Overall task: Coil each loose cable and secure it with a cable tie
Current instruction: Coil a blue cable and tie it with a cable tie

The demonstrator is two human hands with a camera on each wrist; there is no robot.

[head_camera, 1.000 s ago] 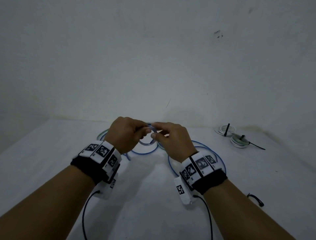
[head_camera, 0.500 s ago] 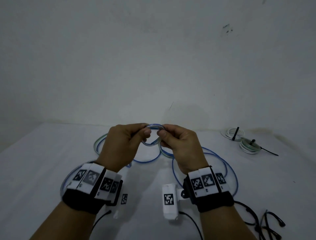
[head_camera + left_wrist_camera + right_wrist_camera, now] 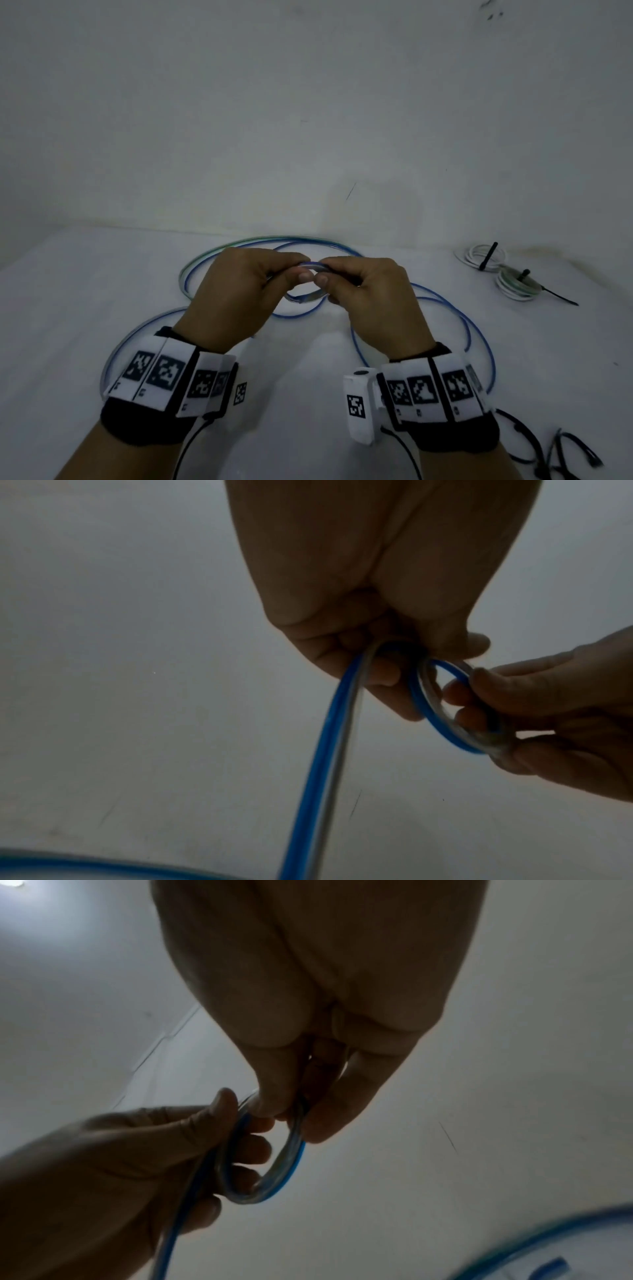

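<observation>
White tabletop (image 3: 85, 308) seen against a pale wall. Blue cable (image 3: 479, 329) sprawled in wide loose loops across the middle, from far left round to near right; a greenish strand noted running alongside at the far side. Two finished coils (image 3: 507, 274), each bound with a black tie, set well apart at far right. Spare black cable ties (image 3: 565, 452) lying at near right edge.

Left hand (image 3: 236, 294) and right hand (image 3: 373, 301) raised above the tabletop centre, thumbs nearly meeting. A small coil (image 3: 455, 712) of the blue cable is pinched between them: left fingers (image 3: 377, 674) curled round one side, right fingers (image 3: 322, 1123) and thumb closed on the other. The free run trails down from the left palm.

Step judged: coiling just begun. Next, more slack is to be drawn up and laid as matching turns without loosening the pinch; tying is not yet due.
</observation>
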